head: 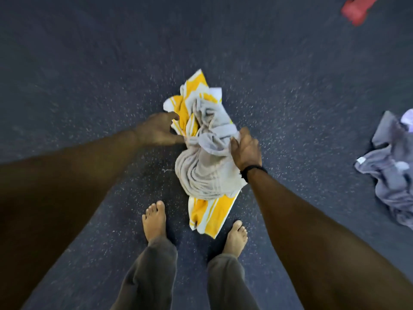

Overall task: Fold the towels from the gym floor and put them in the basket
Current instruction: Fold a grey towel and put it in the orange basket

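Observation:
A crumpled beige-grey towel [204, 173] lies bunched on top of a yellow and white striped towel [207, 217] on the dark speckled gym floor. My right hand [245, 151] grips a fold at the beige towel's right side. At the left edge of the pile, my left hand [156, 132] pinches a bit of the beige towel between thumb and fingers, next to the yellow towel. No basket is in view.
Another heap of grey towels [391, 171] lies at the right edge of the view. A red dumbbell [357, 10] sits on the floor at the top right. My bare feet [155, 218] stand just below the towel pile.

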`<state>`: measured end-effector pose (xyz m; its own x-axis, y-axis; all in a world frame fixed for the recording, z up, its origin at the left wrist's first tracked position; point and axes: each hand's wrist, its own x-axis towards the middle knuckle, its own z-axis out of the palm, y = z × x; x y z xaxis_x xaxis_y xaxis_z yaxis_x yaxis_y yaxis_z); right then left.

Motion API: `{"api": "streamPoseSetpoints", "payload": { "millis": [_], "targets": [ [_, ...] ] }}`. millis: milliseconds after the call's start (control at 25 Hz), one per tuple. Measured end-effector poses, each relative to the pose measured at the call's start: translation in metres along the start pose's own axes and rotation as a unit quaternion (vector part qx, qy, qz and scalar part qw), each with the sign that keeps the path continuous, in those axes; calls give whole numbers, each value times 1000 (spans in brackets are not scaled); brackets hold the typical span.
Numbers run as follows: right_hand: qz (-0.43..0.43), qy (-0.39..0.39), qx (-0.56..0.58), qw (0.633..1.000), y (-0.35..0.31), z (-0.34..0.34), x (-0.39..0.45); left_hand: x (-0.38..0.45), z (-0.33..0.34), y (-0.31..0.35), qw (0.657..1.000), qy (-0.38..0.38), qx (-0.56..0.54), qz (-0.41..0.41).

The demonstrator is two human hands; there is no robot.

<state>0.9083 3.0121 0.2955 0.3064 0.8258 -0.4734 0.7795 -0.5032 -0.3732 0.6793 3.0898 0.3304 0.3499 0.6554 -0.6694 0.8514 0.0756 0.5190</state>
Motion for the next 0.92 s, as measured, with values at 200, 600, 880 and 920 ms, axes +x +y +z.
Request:
{"api": "streamPoseSetpoints", "payload": {
  "millis": [200,600,880,920],
  "targets": [
    [-90,47,15,995,-83,-176,-24,-73,-120,93,994,80,52,50],
    [-214,217,-38,952,-284,-536,-173,-331,-375,265,954,258,108,109],
    [-316,326,75,888,-365,-726,-289,-506,-502,336,892,405,100,172],
    [-334,336,81,877,-375,-745,-310,-530,-512,341,881,427,101,177]
  ]
}}
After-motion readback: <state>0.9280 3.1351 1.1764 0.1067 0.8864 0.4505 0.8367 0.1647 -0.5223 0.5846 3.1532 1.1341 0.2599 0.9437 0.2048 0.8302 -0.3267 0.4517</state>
